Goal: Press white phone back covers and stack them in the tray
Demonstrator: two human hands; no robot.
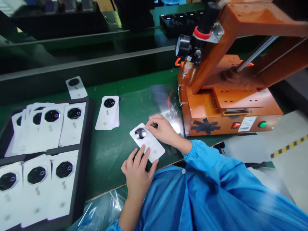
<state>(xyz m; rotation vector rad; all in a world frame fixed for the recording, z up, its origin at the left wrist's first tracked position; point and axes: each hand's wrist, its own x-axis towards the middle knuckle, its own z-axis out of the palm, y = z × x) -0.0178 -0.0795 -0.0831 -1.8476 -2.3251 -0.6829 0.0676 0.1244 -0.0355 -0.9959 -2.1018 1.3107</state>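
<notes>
A white phone back panel with a dark, shiny octagonal camera area lies tilted on the green table, close to its front edge. My left hand rests along the panel's lower left side, fingers spread, fingertips touching its surface. At the panel's upper right corner, my right hand has thumb and forefinger pinched together beside the camera area. Whatever is between those fingertips is too small to make out.
Left of the panel lies a small stack of white panels. A black tray full of similar panels fills the left side, with a single panel behind it. An orange press stands at the right.
</notes>
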